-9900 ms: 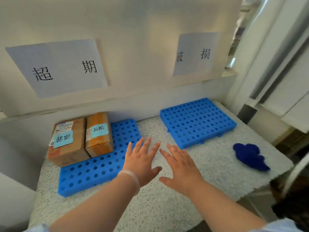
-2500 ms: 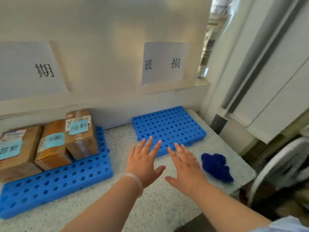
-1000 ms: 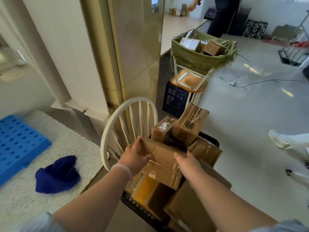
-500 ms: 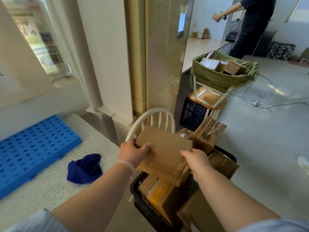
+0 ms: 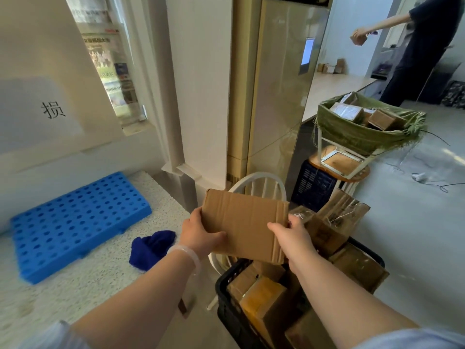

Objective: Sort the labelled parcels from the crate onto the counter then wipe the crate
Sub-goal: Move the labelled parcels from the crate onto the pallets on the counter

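I hold a flat brown cardboard parcel (image 5: 242, 222) in the air above a black crate (image 5: 227, 295). My left hand (image 5: 201, 235) grips its left edge and my right hand (image 5: 293, 239) grips its right edge. The side facing me is plain, with no label visible. The crate stands on a white chair (image 5: 256, 183) and holds several more brown parcels (image 5: 334, 222). To the left lies the speckled counter (image 5: 75, 293) with a blue perforated mat (image 5: 75, 222) and a crumpled dark blue cloth (image 5: 152, 248).
A paper sign (image 5: 37, 114) hangs on the wall above the mat. A tall beige cabinet (image 5: 279, 84) stands behind the chair. At the right is a green-lined basket of parcels (image 5: 364, 127) on a stand; another person (image 5: 422, 46) stands far right.
I turned from the counter to the crate and took hold of a parcel with both hands. Over the last second it rose out of the crate and moved left toward the counter.
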Action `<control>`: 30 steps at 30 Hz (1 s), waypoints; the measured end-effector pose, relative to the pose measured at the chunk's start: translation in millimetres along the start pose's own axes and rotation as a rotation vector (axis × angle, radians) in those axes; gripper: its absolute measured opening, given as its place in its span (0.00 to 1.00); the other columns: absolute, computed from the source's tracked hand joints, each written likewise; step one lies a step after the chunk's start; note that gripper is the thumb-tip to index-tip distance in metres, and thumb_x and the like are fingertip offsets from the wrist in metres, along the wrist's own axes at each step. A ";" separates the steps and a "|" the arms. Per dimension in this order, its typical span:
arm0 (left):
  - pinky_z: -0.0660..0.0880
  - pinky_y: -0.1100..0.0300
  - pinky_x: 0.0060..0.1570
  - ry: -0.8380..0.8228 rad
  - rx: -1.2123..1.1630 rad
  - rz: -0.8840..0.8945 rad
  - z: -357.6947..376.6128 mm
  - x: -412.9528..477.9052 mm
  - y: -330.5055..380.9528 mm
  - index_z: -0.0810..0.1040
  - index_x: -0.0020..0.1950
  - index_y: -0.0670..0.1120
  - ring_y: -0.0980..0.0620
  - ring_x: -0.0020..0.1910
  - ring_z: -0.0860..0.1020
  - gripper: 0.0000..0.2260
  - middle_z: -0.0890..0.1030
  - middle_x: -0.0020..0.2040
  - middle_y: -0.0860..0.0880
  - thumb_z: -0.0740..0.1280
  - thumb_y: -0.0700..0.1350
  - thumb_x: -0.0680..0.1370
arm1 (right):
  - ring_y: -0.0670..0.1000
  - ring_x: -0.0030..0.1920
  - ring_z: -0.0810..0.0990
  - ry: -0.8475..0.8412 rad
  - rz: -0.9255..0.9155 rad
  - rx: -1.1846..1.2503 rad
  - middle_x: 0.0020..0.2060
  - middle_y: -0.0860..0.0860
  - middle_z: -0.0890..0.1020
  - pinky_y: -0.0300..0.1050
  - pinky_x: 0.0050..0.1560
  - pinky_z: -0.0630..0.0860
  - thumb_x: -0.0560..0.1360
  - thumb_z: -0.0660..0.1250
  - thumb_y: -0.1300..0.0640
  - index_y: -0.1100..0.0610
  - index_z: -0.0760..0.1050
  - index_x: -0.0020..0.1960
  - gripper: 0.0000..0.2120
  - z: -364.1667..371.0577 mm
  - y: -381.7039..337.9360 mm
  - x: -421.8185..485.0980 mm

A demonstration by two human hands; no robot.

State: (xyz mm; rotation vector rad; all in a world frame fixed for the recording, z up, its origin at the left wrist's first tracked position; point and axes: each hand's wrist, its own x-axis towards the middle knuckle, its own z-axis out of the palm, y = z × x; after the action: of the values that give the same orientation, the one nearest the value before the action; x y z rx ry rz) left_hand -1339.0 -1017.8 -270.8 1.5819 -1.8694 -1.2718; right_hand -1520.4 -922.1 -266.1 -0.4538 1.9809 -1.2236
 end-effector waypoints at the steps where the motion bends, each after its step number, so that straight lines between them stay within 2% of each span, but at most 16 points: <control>1: 0.74 0.48 0.62 0.028 -0.024 -0.006 -0.8 0.1 0.1 0.58 0.76 0.50 0.49 0.63 0.70 0.39 0.67 0.68 0.49 0.76 0.51 0.71 | 0.58 0.59 0.78 -0.005 0.004 0.006 0.64 0.53 0.75 0.60 0.58 0.78 0.75 0.71 0.48 0.47 0.64 0.73 0.30 1.9 0.6 1.2; 3: 0.74 0.49 0.61 0.076 -0.127 -0.023 -3.3 -1.0 2.2 0.59 0.74 0.48 0.47 0.65 0.71 0.38 0.68 0.69 0.48 0.75 0.54 0.72 | 0.58 0.57 0.78 -0.007 0.024 0.047 0.62 0.54 0.76 0.61 0.58 0.79 0.74 0.71 0.45 0.48 0.66 0.69 0.27 4.6 1.3 4.9; 5: 0.73 0.51 0.58 0.109 -0.232 -0.046 -6.5 -2.6 4.7 0.61 0.72 0.47 0.47 0.63 0.72 0.35 0.69 0.67 0.47 0.72 0.58 0.73 | 0.58 0.56 0.78 -0.011 0.037 0.093 0.61 0.55 0.76 0.61 0.58 0.78 0.74 0.69 0.41 0.49 0.67 0.65 0.24 6.3 0.0 7.1; 9: 0.70 0.53 0.53 0.182 -0.366 -0.077 -12.5 0.3 7.8 0.64 0.65 0.49 0.48 0.57 0.72 0.26 0.72 0.62 0.47 0.68 0.62 0.75 | 0.57 0.52 0.75 0.013 0.040 0.134 0.58 0.55 0.76 0.62 0.59 0.77 0.77 0.61 0.36 0.54 0.66 0.69 0.28 8.6 -5.2 11.1; 13: 0.67 0.47 0.63 0.161 -0.484 -0.025 -15.4 3.2 7.0 0.58 0.77 0.53 0.44 0.66 0.69 0.29 0.67 0.71 0.46 0.66 0.53 0.79 | 0.55 0.52 0.75 -0.021 0.024 0.127 0.51 0.52 0.75 0.61 0.59 0.77 0.81 0.61 0.43 0.52 0.69 0.68 0.20 10.6 -7.1 12.3; 15: 0.69 0.46 0.62 0.102 -0.480 0.010 -17.9 2.8 4.8 0.59 0.77 0.56 0.45 0.65 0.70 0.28 0.68 0.70 0.47 0.64 0.49 0.79 | 0.56 0.54 0.74 -0.057 0.003 0.105 0.53 0.52 0.75 0.62 0.62 0.76 0.81 0.60 0.50 0.50 0.68 0.71 0.18 11.5 -7.5 12.7; 18: 0.71 0.52 0.52 0.056 -0.452 -0.005 -20.5 1.7 2.1 0.61 0.74 0.54 0.48 0.56 0.73 0.27 0.71 0.64 0.47 0.67 0.45 0.77 | 0.56 0.58 0.75 -0.087 -0.038 0.007 0.59 0.53 0.75 0.62 0.63 0.75 0.81 0.60 0.55 0.48 0.68 0.73 0.21 13.1 -7.0 13.6; 20: 0.73 0.53 0.50 0.075 -0.432 -0.033 -19.6 1.1 0.6 0.61 0.72 0.53 0.48 0.55 0.74 0.28 0.71 0.64 0.46 0.70 0.47 0.76 | 0.57 0.63 0.74 -0.098 -0.060 -0.079 0.64 0.53 0.74 0.61 0.64 0.75 0.80 0.61 0.56 0.48 0.66 0.74 0.22 13.9 -4.8 14.0; 22: 0.75 0.52 0.52 0.128 -0.363 -0.043 -18.2 0.7 -1.3 0.60 0.70 0.52 0.47 0.58 0.74 0.30 0.71 0.64 0.47 0.73 0.51 0.74 | 0.56 0.63 0.75 -0.103 -0.076 -0.151 0.63 0.52 0.75 0.59 0.64 0.75 0.80 0.63 0.56 0.49 0.65 0.74 0.23 13.7 -4.0 13.1; 25: 0.75 0.47 0.60 0.125 -0.302 0.010 -17.7 0.1 -6.3 0.55 0.75 0.56 0.47 0.63 0.71 0.39 0.67 0.67 0.50 0.76 0.49 0.72 | 0.53 0.57 0.75 -0.112 -0.084 -0.149 0.57 0.50 0.75 0.53 0.60 0.77 0.78 0.67 0.52 0.51 0.64 0.73 0.26 13.5 -4.6 11.8; 27: 0.73 0.45 0.64 0.066 -0.225 0.049 -18.2 -0.8 -9.7 0.51 0.77 0.59 0.47 0.66 0.68 0.43 0.63 0.69 0.52 0.76 0.46 0.72 | 0.54 0.58 0.75 -0.101 -0.090 -0.114 0.59 0.51 0.74 0.55 0.59 0.77 0.77 0.68 0.47 0.49 0.62 0.74 0.29 13.5 -6.1 10.6; 30: 0.75 0.50 0.59 0.054 -0.169 0.070 -19.8 -2.0 -13.6 0.52 0.76 0.58 0.47 0.65 0.68 0.42 0.63 0.69 0.51 0.76 0.45 0.72 | 0.58 0.63 0.74 -0.106 -0.094 -0.112 0.65 0.53 0.73 0.61 0.62 0.76 0.77 0.66 0.40 0.46 0.59 0.76 0.32 15.1 -7.3 11.4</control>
State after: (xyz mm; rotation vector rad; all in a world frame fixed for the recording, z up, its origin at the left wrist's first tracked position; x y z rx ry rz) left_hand -1315.4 -1023.1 -271.1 1.4368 -1.7199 -1.3058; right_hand -1517.2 -941.9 -268.3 -0.6607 1.9618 -1.1251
